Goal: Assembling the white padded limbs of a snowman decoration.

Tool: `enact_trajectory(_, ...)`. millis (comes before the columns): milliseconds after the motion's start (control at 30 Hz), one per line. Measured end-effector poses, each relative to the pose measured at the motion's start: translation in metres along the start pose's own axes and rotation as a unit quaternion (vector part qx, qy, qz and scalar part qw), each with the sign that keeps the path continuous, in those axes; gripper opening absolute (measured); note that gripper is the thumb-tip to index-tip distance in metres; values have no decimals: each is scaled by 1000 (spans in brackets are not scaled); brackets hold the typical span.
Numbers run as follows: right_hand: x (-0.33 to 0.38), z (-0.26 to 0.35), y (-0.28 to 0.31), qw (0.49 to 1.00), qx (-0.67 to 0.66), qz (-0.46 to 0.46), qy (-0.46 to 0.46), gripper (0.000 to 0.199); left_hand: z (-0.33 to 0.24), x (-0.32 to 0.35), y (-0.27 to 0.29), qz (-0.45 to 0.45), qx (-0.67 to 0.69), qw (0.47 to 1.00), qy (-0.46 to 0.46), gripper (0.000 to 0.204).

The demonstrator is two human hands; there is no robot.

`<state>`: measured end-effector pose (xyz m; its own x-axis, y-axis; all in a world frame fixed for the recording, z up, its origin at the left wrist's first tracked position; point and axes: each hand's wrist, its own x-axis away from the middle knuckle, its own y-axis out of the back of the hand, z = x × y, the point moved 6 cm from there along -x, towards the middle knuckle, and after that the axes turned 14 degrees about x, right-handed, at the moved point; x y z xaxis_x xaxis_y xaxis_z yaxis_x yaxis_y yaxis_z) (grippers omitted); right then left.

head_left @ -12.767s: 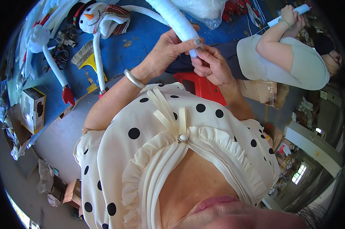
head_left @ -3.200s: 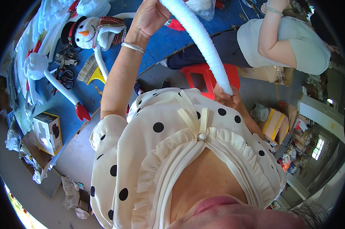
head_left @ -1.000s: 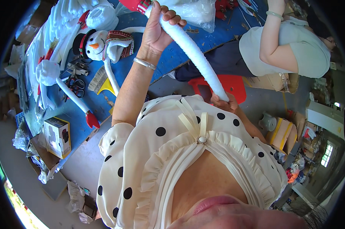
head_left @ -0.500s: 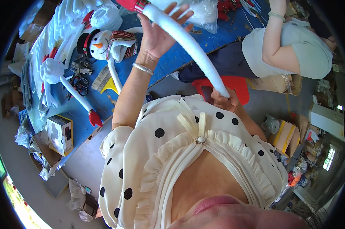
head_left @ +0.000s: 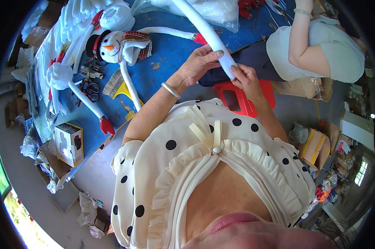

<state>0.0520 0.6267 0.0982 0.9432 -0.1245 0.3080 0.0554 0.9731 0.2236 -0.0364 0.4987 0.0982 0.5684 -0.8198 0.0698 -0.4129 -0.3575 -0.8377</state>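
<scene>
A craft workshop where stuffed snowman decorations are put together.

A large blue work table (head_left: 171, 50) is strewn with a finished snowman head (head_left: 113, 41) in hat and scarf, long white padded arms with red mitten ends (head_left: 86, 103), scissors (head_left: 90, 89) and a scraper (head_left: 117, 89). Clear bags of white stuffing (head_left: 212, 10) sit at the far end. Cardboard boxes (head_left: 69, 143) and scraps crowd the concrete floor (head_left: 92, 174), and another person (head_left: 316, 45) works beside a red plastic stool (head_left: 245, 99).
</scene>
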Motion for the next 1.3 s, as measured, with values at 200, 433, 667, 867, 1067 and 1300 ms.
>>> enact_trajectory(200, -13, 13, -16, 957, 216, -90, 170, 28, 8, -12, 12, -82, 113, 990, -2, 40)
enact_trajectory(433, -20, 12, -19, 988, 125, 68, 61, 46, -13, -10, 17, -75, 87, 992, -55, 28)
enact_trajectory(667, -27, 17, -24, 991, -24, 131, 25, 51, -20, -12, 24, -78, 79, 990, -86, 27)
enact_trajectory(867, -33, 13, -29, 988, 0, 143, 52, 32, -18, -12, 17, -43, 76, 993, -83, 29)
enact_trajectory(1067, -29, 22, -32, 985, 130, 58, 101, 23, -38, -14, 21, -93, 118, 982, -114, 28)
enact_trajectory(1300, -12, 20, -36, 951, 221, 2, 215, 22, -101, -20, 49, -87, 163, 961, -206, 23)
